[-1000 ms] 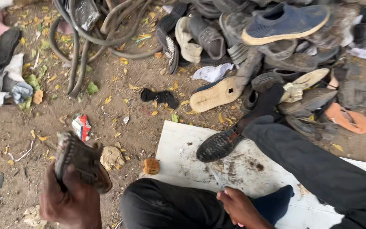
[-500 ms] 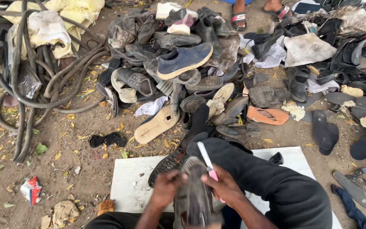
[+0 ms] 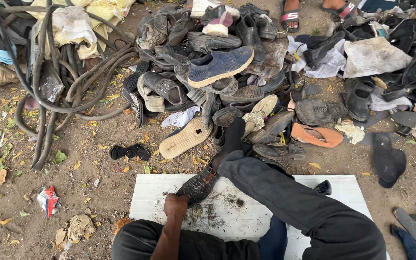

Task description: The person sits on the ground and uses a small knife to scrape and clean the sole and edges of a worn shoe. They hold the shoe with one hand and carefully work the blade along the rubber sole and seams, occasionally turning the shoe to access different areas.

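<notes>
The left hand (image 3: 175, 206) rests on the white board (image 3: 150, 197), its fingers curled against the toe of a dark shoe sole (image 3: 199, 185) that lies tread-up on the board. The fingers are bent over the sole's edge; whether they truly clamp it or only press on it is hard to tell from this angle. The right hand is out of sight, probably hidden under the leg.

A leg in dark trousers (image 3: 285, 197) crosses the board from the lower right and covers much of it; its black sock (image 3: 232, 139) points up towards the shoe heap (image 3: 227, 62) and hides the far end of the sole. Dirt smears mark the board just right of the hand.

Beyond the board lies a tan sole (image 3: 185, 138), tread-up, at the near edge of the heap. A blue shoe (image 3: 220, 65) sits on top of the heap, and an orange sandal (image 3: 318, 136) lies to its right. Black rubber hoses (image 3: 49, 91) loop over the ground at the left. A small black scrap (image 3: 130, 152) lies on the dirt between hoses and board, and a red-and-white wrapper (image 3: 48, 200) lies well left of the board. Another person's foot in a sandal (image 3: 292, 12) shows at the top edge.
</notes>
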